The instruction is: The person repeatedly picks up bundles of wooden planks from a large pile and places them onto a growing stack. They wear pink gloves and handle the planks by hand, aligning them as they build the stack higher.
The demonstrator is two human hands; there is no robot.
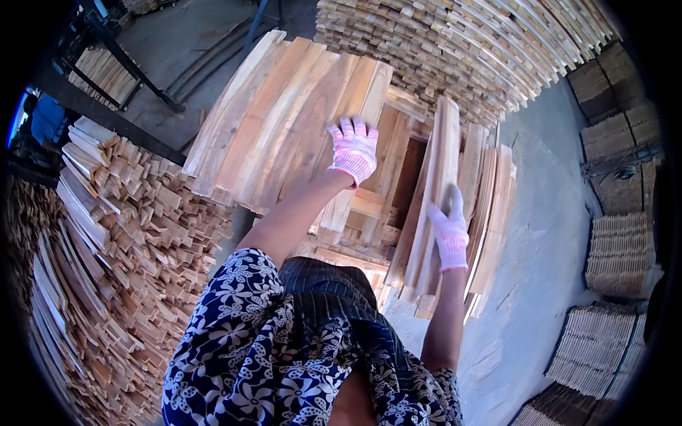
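Note:
My left hand (pixel 353 150), in a pale pink knitted glove, lies with its fingers spread on a row of wooden boards (pixel 295 117) set side by side. Their grain runs from light cream to brown. To the right, my right hand (pixel 449 231), gloved alike, is at a long narrow wooden board (pixel 442 153), its thumb on the near face and its fingers along the right side. That board leans tilted among several similar boards (pixel 490 213) at the right of the stack. Part of the right hand's grip is blurred.
A tall stack of wooden strips (pixel 455 50) stands at the far side. On the left rises a big pile of loose wood pieces (pixel 142 234). Bundled wood stacks (pixel 597 348) line the right, beyond the grey floor (pixel 533 206). A dark metal frame (pixel 135 67) stands far left.

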